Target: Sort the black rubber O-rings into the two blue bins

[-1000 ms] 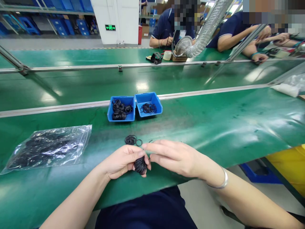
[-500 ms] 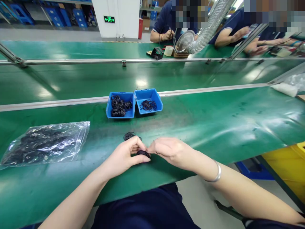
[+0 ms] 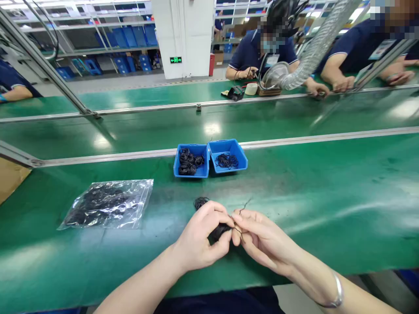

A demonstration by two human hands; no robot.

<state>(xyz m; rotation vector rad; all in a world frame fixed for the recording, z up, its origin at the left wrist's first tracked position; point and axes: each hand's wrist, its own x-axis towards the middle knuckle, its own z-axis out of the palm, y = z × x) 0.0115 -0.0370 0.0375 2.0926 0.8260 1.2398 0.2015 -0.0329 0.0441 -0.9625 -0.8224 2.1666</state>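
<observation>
Right hand (image 3: 260, 237) has rolled over since the earlier frame, fingertips closed; left hand (image 3: 203, 237), on near side of fuller blue bin (image 3: 191, 176), grips black bundle (image 3: 217, 232). Right seemingly pinches thin strand (image 3: 244, 205). Step: probably tying; next calls for steady tension.

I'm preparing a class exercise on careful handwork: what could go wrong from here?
The thin dark strand in the right hand could slip, as one end sticks out free. The rounded black bundle might loosen if the left hand eases its grip. That hand could also nudge the pile of thin black loops just beyond it.
</observation>
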